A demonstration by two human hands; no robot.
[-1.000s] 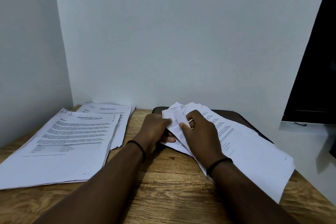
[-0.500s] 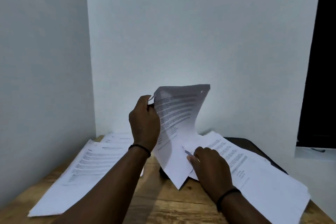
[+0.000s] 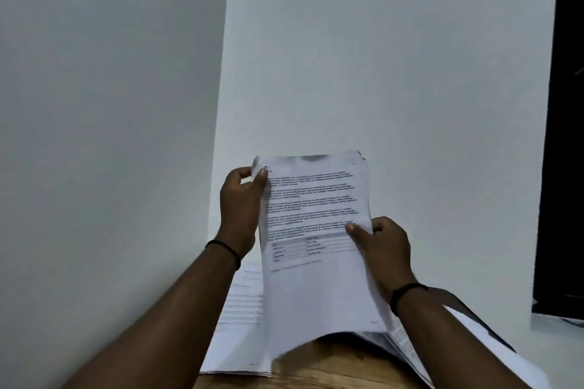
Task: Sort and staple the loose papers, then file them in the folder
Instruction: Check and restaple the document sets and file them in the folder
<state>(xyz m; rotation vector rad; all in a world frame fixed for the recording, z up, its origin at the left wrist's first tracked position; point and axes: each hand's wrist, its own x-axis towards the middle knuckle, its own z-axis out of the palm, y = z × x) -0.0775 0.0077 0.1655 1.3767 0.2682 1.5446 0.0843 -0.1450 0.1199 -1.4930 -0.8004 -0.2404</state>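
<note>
I hold a printed sheet [image 3: 319,278] upright above the wooden table [image 3: 328,366], text side toward me. My left hand [image 3: 241,208] pinches its top left corner between thumb and fingers. My right hand [image 3: 379,249] grips its right edge, thumb on the front near a small table of text. Behind the sheet on the left lies a sorted stack of papers [image 3: 237,319]. A loose pile of papers [image 3: 407,344] spreads on the right, over a dark folder [image 3: 474,316] whose edge shows. No stapler is in view.
White walls meet in a corner just behind the table. A dark panel [image 3: 565,136] runs down the far right, above a white ledge [image 3: 556,335]. Only a narrow strip of the tabletop shows at the bottom.
The sheet has risen from the right pile and turned to face me. My right hand left the pile and took the sheet's right edge. The camera tilted up and the view shifted left.
</note>
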